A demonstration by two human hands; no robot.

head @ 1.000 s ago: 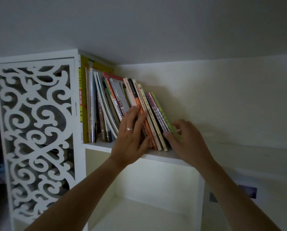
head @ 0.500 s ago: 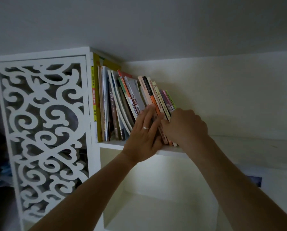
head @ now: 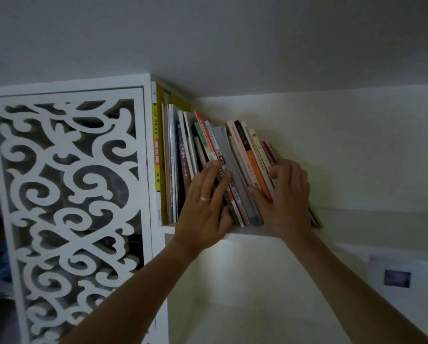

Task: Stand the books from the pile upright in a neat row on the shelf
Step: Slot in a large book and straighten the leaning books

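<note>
A row of several books (head: 232, 155) stands on the white shelf (head: 369, 219), packed against the left side panel and leaning left. The tall yellow book (head: 157, 145) at the far left is upright. My left hand (head: 205, 204), with a ring, lies flat with spread fingers on the spines in the middle of the row. My right hand (head: 287, 194) is wrapped around the right-hand end of the row, thumb on the orange spine (head: 253, 165), fingers behind the green and pink books (head: 272, 150). No pile of books is in view.
A white fretwork panel (head: 66, 207) closes the unit's left side. The shelf runs bare to the right of the books, along a cream wall. Below it is an open white compartment (head: 245, 294). A small dark picture (head: 396, 278) hangs at lower right.
My right hand has closed around the last books and pushed them left, so the row stands steeper and tighter. My left hand has stayed pressed on the spines.
</note>
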